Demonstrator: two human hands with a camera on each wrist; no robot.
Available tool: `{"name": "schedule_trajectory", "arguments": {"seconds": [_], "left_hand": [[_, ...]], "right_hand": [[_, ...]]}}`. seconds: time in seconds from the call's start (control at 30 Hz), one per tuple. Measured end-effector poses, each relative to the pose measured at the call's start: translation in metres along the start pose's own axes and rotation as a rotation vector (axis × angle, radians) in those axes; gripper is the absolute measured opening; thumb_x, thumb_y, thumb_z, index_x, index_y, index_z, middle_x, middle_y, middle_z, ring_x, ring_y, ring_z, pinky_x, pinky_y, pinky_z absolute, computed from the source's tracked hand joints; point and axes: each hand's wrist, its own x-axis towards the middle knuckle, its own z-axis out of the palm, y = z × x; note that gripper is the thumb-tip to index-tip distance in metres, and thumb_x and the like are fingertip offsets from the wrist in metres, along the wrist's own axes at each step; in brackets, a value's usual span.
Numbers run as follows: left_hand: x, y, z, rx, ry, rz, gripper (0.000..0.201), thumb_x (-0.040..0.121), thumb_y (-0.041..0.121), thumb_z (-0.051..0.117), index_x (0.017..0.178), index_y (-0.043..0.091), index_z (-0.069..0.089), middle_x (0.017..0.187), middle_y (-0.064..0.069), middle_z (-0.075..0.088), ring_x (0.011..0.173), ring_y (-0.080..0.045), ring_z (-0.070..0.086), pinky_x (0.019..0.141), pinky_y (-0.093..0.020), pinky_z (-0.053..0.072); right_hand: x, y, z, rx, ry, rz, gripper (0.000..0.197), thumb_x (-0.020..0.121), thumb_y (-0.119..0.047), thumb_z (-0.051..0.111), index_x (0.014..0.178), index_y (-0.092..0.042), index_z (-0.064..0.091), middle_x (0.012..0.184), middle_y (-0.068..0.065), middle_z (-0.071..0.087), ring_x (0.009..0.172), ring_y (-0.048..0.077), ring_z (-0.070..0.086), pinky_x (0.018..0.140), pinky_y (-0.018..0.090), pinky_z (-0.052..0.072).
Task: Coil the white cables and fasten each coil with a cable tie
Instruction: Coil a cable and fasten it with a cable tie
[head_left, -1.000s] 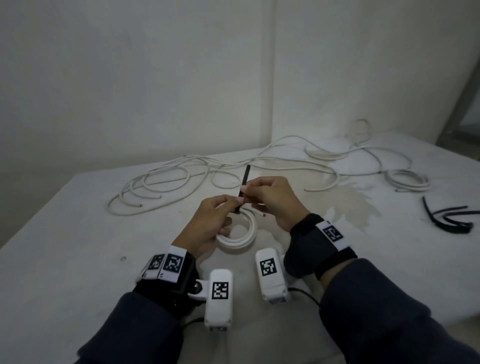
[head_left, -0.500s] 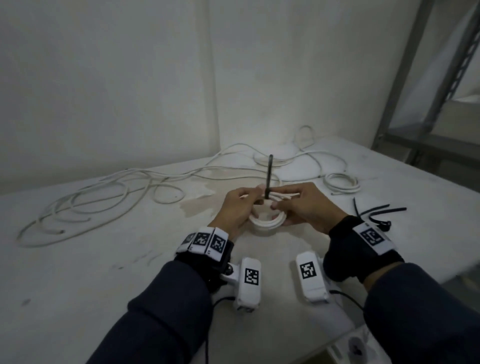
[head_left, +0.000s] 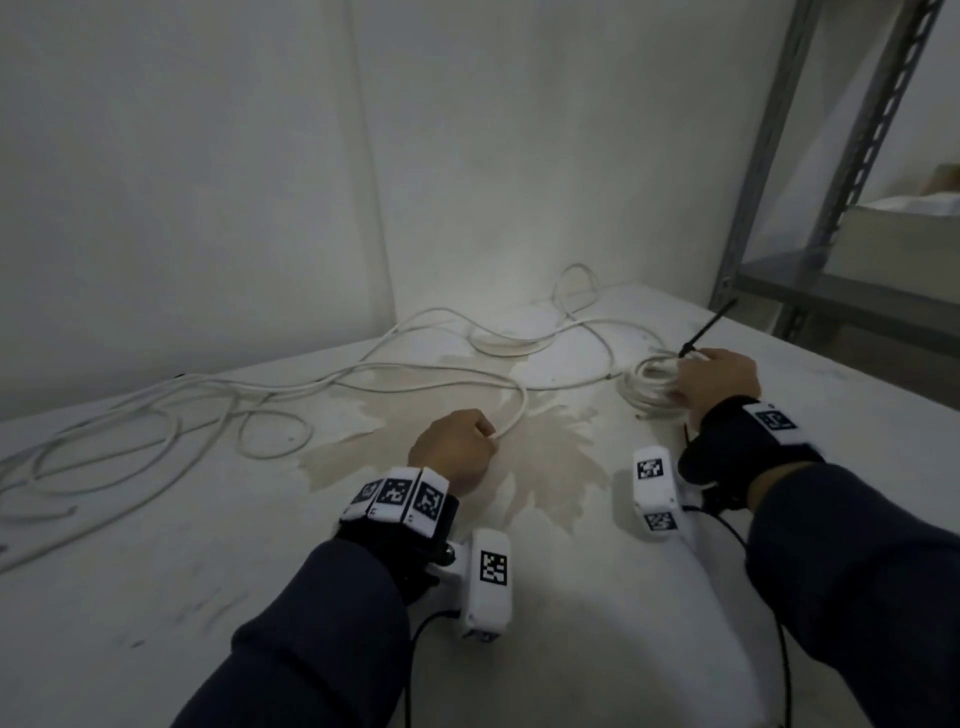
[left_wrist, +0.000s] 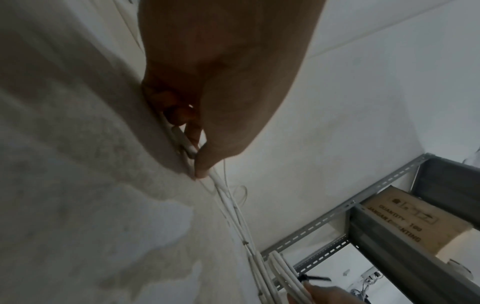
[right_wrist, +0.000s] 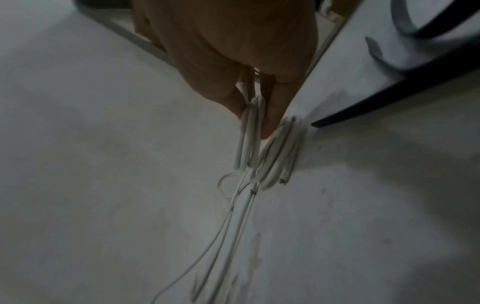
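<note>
— What had changed since half a second before?

— The hands had parted. Both had been together on one coil at the middle of the bench; then the right hand (head_left: 714, 382) was out at two o'clock, grasping the tied coil (head_left: 652, 387) beside a second coil lying on the bench, while the left hand (head_left: 454, 447) sat near the middle, fingers curled round a loose white cable (head_left: 514, 415).

— And the surface, the room?

— A pale bench (head_left: 156, 545) with a large tan stain (head_left: 550, 457) around the left hand, set into a corner of plain white walls (head_left: 208, 156). At two to three o'clock stood a grey slotted-metal shelf (head_left: 831, 291); the left wrist view showed a cardboard box (left_wrist: 405, 226) on it.

— How did the cable tie lie?

— The black cable tie (head_left: 706, 330) stuck out of the coil at the right hand, its long axis slanting up toward one o'clock, tail free. The loose cable curved from the left hand toward twelve, then trailed off toward nine to ten o'clock among other slack loops (head_left: 156, 431).
</note>
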Motion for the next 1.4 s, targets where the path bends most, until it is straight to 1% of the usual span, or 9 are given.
{"name": "schedule_trajectory", "arguments": {"seconds": [0.23, 0.4, 0.5, 0.77, 0.87, 1.0, 1.13, 1.3, 1.4], "left_hand": [[0.001, 0.009, 0.001, -0.550, 0.041, -0.006, 0.010, 0.091, 0.016, 0.060, 0.091, 0.015, 0.070, 0.086, -0.011, 0.066, 0.077, -0.026, 0.060, 0.068, -0.030, 0.046], [0.000, 0.020, 0.002, -0.658, 0.035, -0.001, 0.011, 0.092, 0.003, 0.058, 0.098, 0.005, 0.067, 0.051, 0.000, 0.050, 0.033, 0.000, 0.043, 0.037, -0.010, 0.031], [0.000, 0.017, 0.001, -0.744, 0.039, -0.040, 0.014, 0.093, 0.002, 0.057, 0.103, -0.002, 0.066, 0.034, 0.007, 0.041, 0.027, -0.002, 0.032, 0.033, -0.011, 0.026], [-0.003, 0.015, -0.001, -0.825, 0.069, -0.016, 0.012, 0.093, 0.002, 0.057, 0.099, 0.003, 0.067, 0.039, 0.006, 0.039, 0.032, -0.003, 0.031, 0.036, -0.014, 0.028], [-0.005, 0.017, -0.001, -0.832, 0.086, 0.030, 0.011, 0.093, 0.000, 0.055, 0.099, 0.003, 0.065, 0.051, -0.003, 0.038, 0.036, -0.004, 0.032, 0.039, -0.014, 0.029], [-0.013, 0.016, -0.004, -0.787, 0.121, 0.150, 0.013, 0.094, 0.006, 0.057, 0.103, 0.005, 0.065, 0.061, -0.002, 0.044, 0.043, -0.003, 0.044, 0.048, -0.016, 0.040], [-0.028, 0.023, -0.014, -0.697, 0.179, 0.328, 0.009, 0.093, 0.009, 0.060, 0.100, 0.009, 0.065, 0.071, -0.001, 0.052, 0.052, -0.002, 0.055, 0.055, -0.018, 0.050], [-0.041, 0.028, -0.019, -0.460, 0.067, 0.435, 0.012, 0.087, 0.006, 0.067, 0.097, 0.010, 0.070, 0.076, -0.003, 0.062, 0.056, -0.013, 0.058, 0.063, -0.025, 0.052], [-0.053, 0.018, -0.026, -0.389, -0.075, 0.393, 0.016, 0.086, 0.013, 0.069, 0.101, 0.011, 0.073, 0.087, -0.004, 0.069, 0.077, -0.014, 0.064, 0.074, -0.024, 0.050]], "right_hand": [[0.016, 0.008, -0.022, -0.319, 0.031, 0.056, 0.060, 0.095, -0.036, 0.056, 0.143, -0.007, 0.034, 0.149, 0.015, 0.039, 0.135, 0.033, 0.041, 0.111, 0.046, 0.028], [0.008, -0.007, -0.027, -0.438, -0.018, -0.005, 0.044, 0.086, -0.042, 0.064, 0.120, -0.015, 0.057, 0.122, 0.006, 0.061, 0.116, 0.023, 0.058, 0.093, 0.026, 0.042], [0.005, -0.005, -0.026, -0.378, -0.040, 0.005, 0.043, 0.083, -0.043, 0.067, 0.115, -0.017, 0.057, 0.119, 0.006, 0.063, 0.113, 0.025, 0.060, 0.088, 0.025, 0.042], [0.010, -0.001, -0.014, 0.320, -0.083, 0.096, 0.017, 0.081, -0.010, 0.062, 0.097, -0.005, 0.064, 0.098, 0.016, 0.066, 0.079, 0.020, 0.065, 0.082, 0.032, 0.058], [0.001, 0.004, -0.006, 0.102, -0.124, 0.103, 0.015, 0.074, -0.016, 0.066, 0.087, -0.007, 0.064, 0.094, 0.014, 0.067, 0.082, 0.022, 0.067, 0.081, 0.035, 0.058], [-0.012, -0.012, -0.012, -0.422, 0.068, 0.139, 0.045, 0.090, -0.026, 0.060, 0.124, 0.004, 0.053, 0.128, 0.022, 0.054, 0.118, 0.034, 0.052, 0.099, 0.039, 0.039], [-0.047, -0.041, -0.003, -0.064, 0.122, -0.032, 0.044, 0.082, -0.026, 0.065, 0.120, -0.010, 0.049, 0.133, 0.023, 0.045, 0.112, 0.038, 0.052, 0.097, 0.042, 0.044], [-0.118, -0.089, 0.026, 0.443, -0.696, 0.041, 0.030, 0.092, -0.035, 0.060, 0.101, -0.006, 0.058, 0.092, 0.012, 0.066, 0.073, 0.025, 0.068, 0.060, 0.030, 0.053], [-0.140, -0.105, 0.036, 0.522, -0.786, -0.017, 0.017, 0.097, -0.005, 0.050, 0.109, 0.004, 0.057, 0.080, 0.013, 0.064, 0.050, 0.014, 0.052, 0.043, 0.019, 0.042]]}}
